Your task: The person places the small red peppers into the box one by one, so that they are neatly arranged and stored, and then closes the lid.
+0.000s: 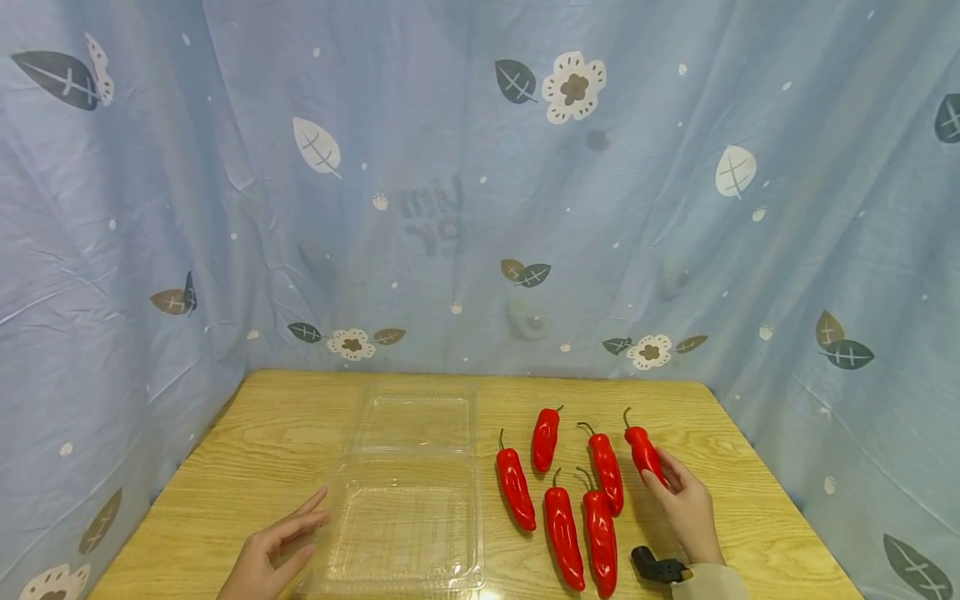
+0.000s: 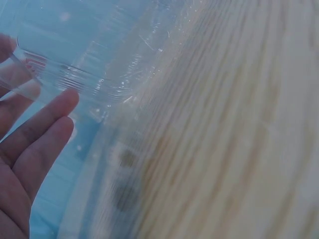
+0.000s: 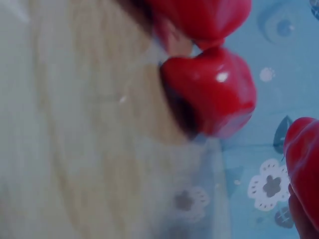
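Note:
My right hand point(image 1: 687, 510) pinches a red chili pepper point(image 1: 644, 452) by its lower end, the green stem pointing away. In the right wrist view that held pepper point(image 3: 305, 172) shows at the right edge with a bit of finger. Several more red peppers point(image 1: 561, 533) lie spread on the table to its left. A clear plastic clamshell box point(image 1: 408, 454) lies opened flat, its lid toward the back. Beside its left edge is my left hand point(image 1: 264, 557), fingers loosely extended and holding nothing. Some of its fingers point(image 2: 55, 112) overlap the clear plastic in the left wrist view; contact is hard to tell.
The wooden table point(image 1: 292, 433) ends at a patterned blue curtain point(image 1: 450, 208) at the back and sides. A small black object point(image 1: 652, 567) sits by the right wrist. Peppers stand between the right hand and the box.

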Demonstrator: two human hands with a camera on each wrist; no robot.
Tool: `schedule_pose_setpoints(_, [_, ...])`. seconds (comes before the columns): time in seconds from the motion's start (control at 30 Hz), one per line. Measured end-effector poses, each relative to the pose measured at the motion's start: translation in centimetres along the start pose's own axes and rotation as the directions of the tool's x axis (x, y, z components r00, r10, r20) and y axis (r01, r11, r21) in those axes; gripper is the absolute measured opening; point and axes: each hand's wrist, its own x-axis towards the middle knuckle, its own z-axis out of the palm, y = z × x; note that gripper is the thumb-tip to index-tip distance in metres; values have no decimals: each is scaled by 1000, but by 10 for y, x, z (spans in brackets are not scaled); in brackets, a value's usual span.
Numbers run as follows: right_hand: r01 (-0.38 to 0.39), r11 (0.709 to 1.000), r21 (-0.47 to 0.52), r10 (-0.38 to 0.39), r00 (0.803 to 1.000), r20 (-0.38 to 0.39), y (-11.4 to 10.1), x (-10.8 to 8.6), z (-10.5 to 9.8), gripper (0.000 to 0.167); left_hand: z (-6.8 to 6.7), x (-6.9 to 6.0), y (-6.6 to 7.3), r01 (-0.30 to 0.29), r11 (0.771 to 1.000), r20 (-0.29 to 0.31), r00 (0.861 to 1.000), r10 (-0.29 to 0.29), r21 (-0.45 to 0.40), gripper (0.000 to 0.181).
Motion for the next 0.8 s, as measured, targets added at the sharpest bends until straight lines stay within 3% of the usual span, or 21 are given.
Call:
schedule_pose_setpoints(0.23, [46, 999, -14, -46, 999, 5, -14, -3, 0, 58, 1, 0, -1, -13, 1000, -10, 1000, 13, -27, 38])
schedule_pose_setpoints(0.43, [78, 997, -29, -78, 997, -17, -24, -5, 1, 55, 0, 0, -2, -3, 1000, -20, 1000, 3, 12, 37])
schedule_pose_setpoints(0.67, [107, 994, -16, -108, 994, -15, -33, -9, 3, 53, 0, -1, -5, -51, 999, -9, 999, 51, -16, 42])
schedule_pose_setpoints(0.8, [132, 991, -4, -132, 991, -16, -38, -11, 6, 51, 0, -2, -6, -44, 999, -13, 999, 44, -13, 42])
